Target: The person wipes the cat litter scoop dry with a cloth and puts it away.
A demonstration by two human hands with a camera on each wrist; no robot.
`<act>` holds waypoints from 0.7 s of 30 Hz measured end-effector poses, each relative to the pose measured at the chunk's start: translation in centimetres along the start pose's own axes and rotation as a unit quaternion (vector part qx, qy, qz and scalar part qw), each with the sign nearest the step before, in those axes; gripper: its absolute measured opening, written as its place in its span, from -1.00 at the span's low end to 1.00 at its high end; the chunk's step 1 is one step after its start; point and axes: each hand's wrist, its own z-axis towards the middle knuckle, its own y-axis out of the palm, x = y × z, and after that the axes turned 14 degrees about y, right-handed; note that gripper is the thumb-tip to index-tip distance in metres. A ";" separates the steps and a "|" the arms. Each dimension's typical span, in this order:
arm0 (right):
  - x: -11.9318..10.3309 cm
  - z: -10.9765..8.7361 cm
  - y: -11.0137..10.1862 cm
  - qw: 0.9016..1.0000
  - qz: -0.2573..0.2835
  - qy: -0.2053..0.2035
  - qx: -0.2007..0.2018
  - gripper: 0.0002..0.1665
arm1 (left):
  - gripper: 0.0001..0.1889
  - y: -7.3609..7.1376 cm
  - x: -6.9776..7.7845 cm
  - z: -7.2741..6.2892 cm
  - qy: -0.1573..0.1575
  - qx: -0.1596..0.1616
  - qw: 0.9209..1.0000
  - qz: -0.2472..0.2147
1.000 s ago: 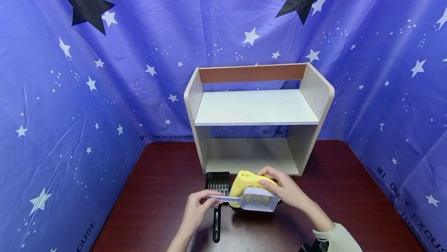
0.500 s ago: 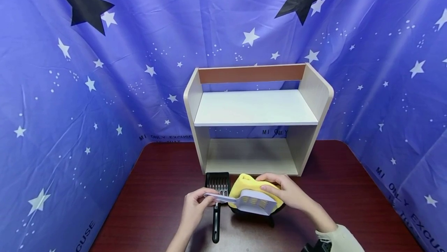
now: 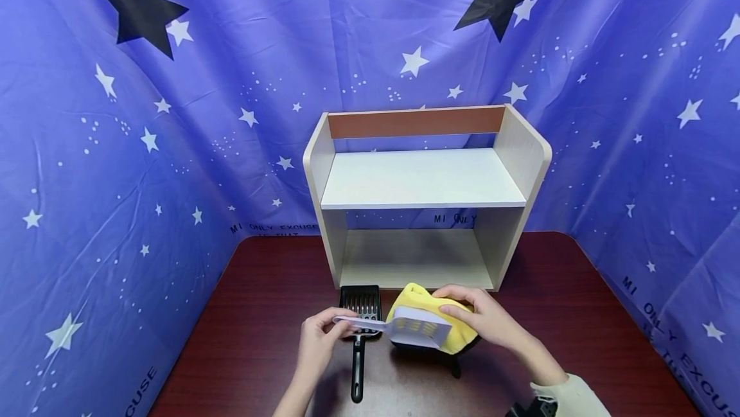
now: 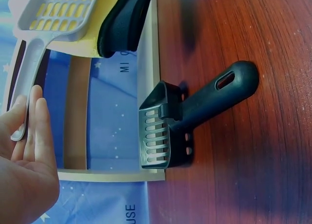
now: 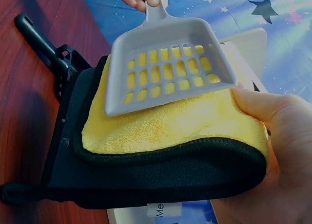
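I have the person's left hand [image 3: 317,341] pinching the handle end of a grey slotted scoop [image 5: 165,36] between thumb and fingers, its head held up above the table [image 3: 260,308]. The right hand [image 3: 484,315] grips a yellow cloth [image 5: 161,131] with black edging, thumb on the yellow face. The scoop's head lies in front of the cloth, and yellow shows through its slots. From my end I can't make out whether the dark layer under the cloth is its own backing or a separate piece.

In the way, I have a black slotted scoop [image 4: 173,114] lying on the table, handle towards the person; the left fingertips and the grey handle cross over its head. Right behind it stands the pale two-level shelf [image 3: 422,179], front edge close to the work. Past that I see the blue star-printed curtain [image 3: 231,83] on three sides. A black device [image 3: 532,407] sits by the pale sleeve [image 3: 575,398] on the right arm.
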 end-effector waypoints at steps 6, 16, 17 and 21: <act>0.3 -0.3 -0.4 1.000 -0.002 -0.009 0.016 -0.78 | -0.90 -0.2 0.0 0.1 0.000 0.022 1.000 0.009; 1.2 -0.7 -0.9 0.999 -0.003 -0.014 0.040 -0.79 | -0.89 -0.6 0.1 0.2 -0.035 0.044 0.998 0.013; 1.3 -0.7 -0.9 0.999 -0.005 -0.018 0.043 -0.79 | -0.88 -0.7 0.1 0.2 -0.036 0.047 0.998 0.014; 1.5 -0.9 -1.2 0.998 -0.009 -0.030 0.049 -0.79 | -0.88 -0.9 0.1 0.3 -0.037 0.054 0.998 0.010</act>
